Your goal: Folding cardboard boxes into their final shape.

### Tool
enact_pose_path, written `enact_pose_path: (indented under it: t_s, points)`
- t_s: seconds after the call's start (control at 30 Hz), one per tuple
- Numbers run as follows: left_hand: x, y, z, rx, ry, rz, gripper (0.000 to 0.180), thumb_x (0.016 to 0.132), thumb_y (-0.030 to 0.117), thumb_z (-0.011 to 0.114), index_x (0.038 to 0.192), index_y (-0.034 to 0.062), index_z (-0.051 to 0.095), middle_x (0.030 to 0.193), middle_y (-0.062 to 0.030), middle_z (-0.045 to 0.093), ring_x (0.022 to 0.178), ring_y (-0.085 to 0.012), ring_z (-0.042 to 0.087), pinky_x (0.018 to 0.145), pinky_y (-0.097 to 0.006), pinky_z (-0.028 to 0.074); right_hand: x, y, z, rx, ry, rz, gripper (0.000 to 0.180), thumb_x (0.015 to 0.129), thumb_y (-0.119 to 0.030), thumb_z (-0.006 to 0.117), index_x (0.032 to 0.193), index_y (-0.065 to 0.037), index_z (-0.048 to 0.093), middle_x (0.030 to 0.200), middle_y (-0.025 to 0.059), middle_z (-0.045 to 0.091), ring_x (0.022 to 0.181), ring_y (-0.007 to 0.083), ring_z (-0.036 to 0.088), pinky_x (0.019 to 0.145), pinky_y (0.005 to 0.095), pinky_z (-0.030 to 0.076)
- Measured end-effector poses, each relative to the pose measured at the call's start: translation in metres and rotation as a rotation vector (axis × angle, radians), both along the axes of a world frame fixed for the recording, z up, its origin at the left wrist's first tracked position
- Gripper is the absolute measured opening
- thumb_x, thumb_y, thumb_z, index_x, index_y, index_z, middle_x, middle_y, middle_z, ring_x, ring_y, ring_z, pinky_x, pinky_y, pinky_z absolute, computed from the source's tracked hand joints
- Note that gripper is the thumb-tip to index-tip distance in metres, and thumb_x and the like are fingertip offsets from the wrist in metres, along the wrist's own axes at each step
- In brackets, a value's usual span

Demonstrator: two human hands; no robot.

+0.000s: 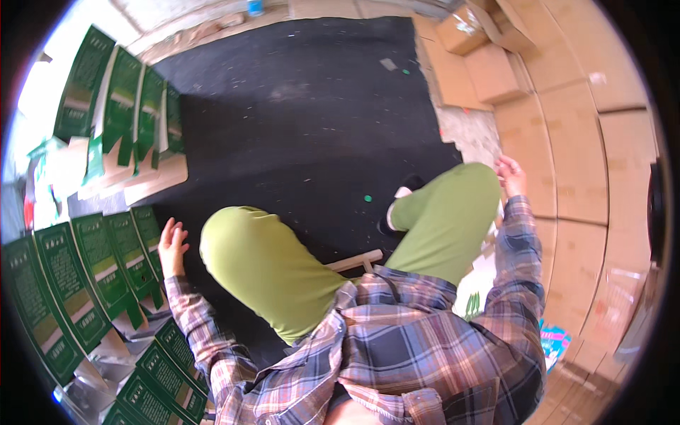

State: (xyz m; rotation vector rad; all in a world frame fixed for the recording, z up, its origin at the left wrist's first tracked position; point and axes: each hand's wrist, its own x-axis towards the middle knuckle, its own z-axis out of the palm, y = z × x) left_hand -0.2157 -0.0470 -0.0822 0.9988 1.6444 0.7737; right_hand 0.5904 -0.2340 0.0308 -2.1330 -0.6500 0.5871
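My left hand (172, 246) reaches out to the left with fingers spread, empty, just beside a row of green printed flat cartons (106, 265) lying on the floor. My right hand (511, 175) is raised at the right beyond my right knee, close to the stacked brown cardboard boxes (577, 170); its fingers look loosely curled and I see nothing in it. My legs in green trousers (269, 265) fill the middle, over a small wooden stool (358, 261).
A black mat (304, 113) covers the floor ahead. More green flat cartons (120, 106) stand in a row at the upper left, others (159, 382) lie at the lower left. Brown boxes (482, 64) pile up at the upper right.
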Motion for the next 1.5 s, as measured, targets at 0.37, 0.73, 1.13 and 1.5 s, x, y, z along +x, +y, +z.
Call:
enact_pose_path:
  t_s: [0.37, 0.73, 1.13, 1.5]
  points:
    - [0.229, -0.012, 0.214, 0.562, 0.121, -0.565, 0.041, 0.091, 0.004, 0.051, 0.132, 0.007, 0.048, 0.122, -0.0103, 0.056, 0.107, -0.0162, 0.055, 0.09, -0.029, 0.044, 0.001, -0.333, -0.187, -0.582, 0.383, -0.67, 0.022, 0.089, -0.02, 0.053, 0.103, -0.005, 0.059, 0.094, 0.01, 0.064, 0.074, 0.0237, 0.066, 0.055, 0.0384, 0.05]
    - [0.314, -0.053, 0.077, 0.243, 0.415, -1.218, 0.046, 0.079, 0.01, 0.065, 0.124, 0.0068, 0.055, 0.102, -0.0147, 0.063, 0.079, -0.0218, 0.063, 0.071, -0.032, 0.052, -0.14, -0.457, -0.237, 0.1, 0.785, -1.621, 0.019, 0.086, -0.019, 0.053, 0.096, -0.004, 0.056, 0.077, 0.0139, 0.059, 0.055, 0.0285, 0.057, 0.046, 0.0358, 0.05]
    - [0.303, -0.049, 0.064, 0.245, 0.489, -1.196, 0.049, 0.077, 0.011, 0.066, 0.124, 0.007, 0.055, 0.097, -0.0139, 0.064, 0.072, -0.0193, 0.062, 0.069, -0.032, 0.052, -0.156, -0.413, -0.199, 0.658, 0.767, -1.658, 0.032, 0.088, -0.037, 0.057, 0.103, -0.009, 0.055, 0.082, 0.0074, 0.059, 0.062, 0.0164, 0.055, 0.047, 0.0267, 0.047]
    - [0.309, -0.046, 0.083, 0.31, 0.445, -1.186, 0.048, 0.077, 0.012, 0.066, 0.124, 0.0069, 0.055, 0.1, -0.0147, 0.063, 0.074, -0.0231, 0.062, 0.07, -0.035, 0.051, -0.048, -0.314, -0.119, 0.945, 0.431, -1.459, 0.029, 0.086, -0.036, 0.064, 0.101, -0.012, 0.057, 0.082, 0.0002, 0.06, 0.066, 0.0098, 0.054, 0.049, 0.0206, 0.044]
